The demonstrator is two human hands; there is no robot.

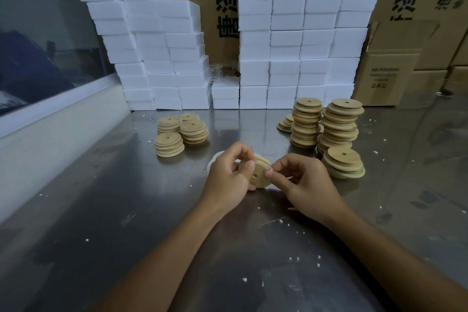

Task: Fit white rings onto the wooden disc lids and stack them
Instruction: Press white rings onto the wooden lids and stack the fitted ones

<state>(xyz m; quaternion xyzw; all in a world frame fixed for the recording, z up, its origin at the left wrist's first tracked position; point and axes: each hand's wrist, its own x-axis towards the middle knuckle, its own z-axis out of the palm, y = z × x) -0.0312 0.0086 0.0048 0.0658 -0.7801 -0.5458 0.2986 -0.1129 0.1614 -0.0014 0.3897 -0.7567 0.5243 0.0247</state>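
The tabletop (101, 210) is brushed, dully reflective metal. On it, matt pale wooden disc lids (339, 124); behind them, matt white foam blocks (286, 40) and brown cardboard boxes (395, 76).

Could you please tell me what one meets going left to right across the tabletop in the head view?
Short ringed lid stacks → left hand → held wooden lid → right hand → tall plain lid stacks.

Single head-worn wide-angle view, looking forward and down from the person's own eye level across the grey scuffed steel table (106, 210). Hands sit close, centre frame; the wall of stacked white foam blocks (298, 40) stands far behind.
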